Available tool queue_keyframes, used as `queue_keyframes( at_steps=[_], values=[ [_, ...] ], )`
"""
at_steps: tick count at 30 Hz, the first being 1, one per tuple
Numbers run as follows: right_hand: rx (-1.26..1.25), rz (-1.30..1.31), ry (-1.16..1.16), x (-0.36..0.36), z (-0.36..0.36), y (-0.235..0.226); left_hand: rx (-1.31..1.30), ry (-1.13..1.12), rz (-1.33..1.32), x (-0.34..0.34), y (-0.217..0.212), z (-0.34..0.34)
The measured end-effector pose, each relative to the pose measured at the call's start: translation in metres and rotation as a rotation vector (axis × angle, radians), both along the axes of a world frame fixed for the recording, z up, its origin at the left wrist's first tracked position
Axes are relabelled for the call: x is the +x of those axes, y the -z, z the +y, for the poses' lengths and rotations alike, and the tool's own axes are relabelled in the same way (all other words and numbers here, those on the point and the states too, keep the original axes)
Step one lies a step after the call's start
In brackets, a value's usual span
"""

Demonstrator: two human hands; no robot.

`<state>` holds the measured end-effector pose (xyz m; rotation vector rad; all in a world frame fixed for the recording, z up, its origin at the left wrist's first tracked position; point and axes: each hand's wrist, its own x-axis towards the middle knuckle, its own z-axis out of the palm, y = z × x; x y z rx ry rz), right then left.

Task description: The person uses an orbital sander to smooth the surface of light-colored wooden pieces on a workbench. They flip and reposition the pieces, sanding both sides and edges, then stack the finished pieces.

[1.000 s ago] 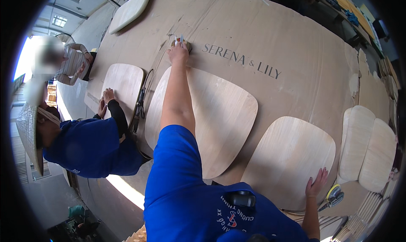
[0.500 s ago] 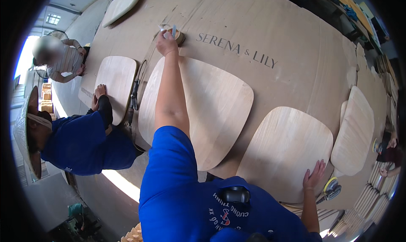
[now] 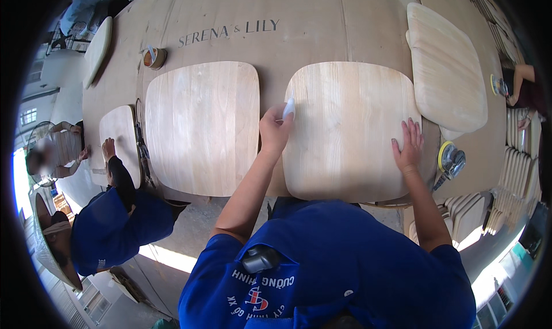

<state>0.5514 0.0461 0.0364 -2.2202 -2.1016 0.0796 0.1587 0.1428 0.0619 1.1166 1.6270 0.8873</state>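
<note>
My left hand [image 3: 276, 130] is closed on a small white tapered plastic tool [image 3: 288, 108]; its exact kind is too small to tell. The tool's narrow tip points away from me, over the left edge of a pale wooden panel with rounded corners [image 3: 345, 151]. Flat on that panel's right side rests my right hand [image 3: 409, 146], fingers spread and holding nothing. A second pale panel [image 3: 201, 128] lies to the left, a narrow gap between the two. Beyond its far left corner stands a small round tub [image 3: 155, 59] with brownish contents and a pale stick in it.
Cardboard with printed lettering covers the table [image 3: 310, 36]. A yellow-rimmed sander [image 3: 451, 159] lies right of my panel, near another wooden panel [image 3: 451, 70]. At left, a co-worker in blue and a conical hat [image 3: 118, 231] touches a smaller panel [image 3: 118, 131]. Stacked panels [image 3: 520, 162] stand far right.
My left hand has come back from the tub to the near panel, carrying the white tool. My right hand stays flat on that panel. The view has swung to the right.
</note>
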Motion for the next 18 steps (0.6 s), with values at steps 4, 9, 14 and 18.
queue_keyframes(
  at_steps=[4,9,14,18],
  values=[
    [0.014,0.021,-0.005,0.002,-0.001,0.002,0.060,0.035,0.243,0.025,0.016,-0.018],
    [0.036,0.052,-0.008,0.003,-0.002,0.004,0.153,0.052,0.352,0.034,0.028,-0.034],
    [0.049,0.068,-0.010,0.003,-0.002,0.005,0.179,0.035,0.394,0.039,0.029,-0.036],
    [0.066,0.084,-0.020,0.004,-0.002,0.006,0.189,0.027,0.401,0.042,0.029,-0.041]
  ],
)
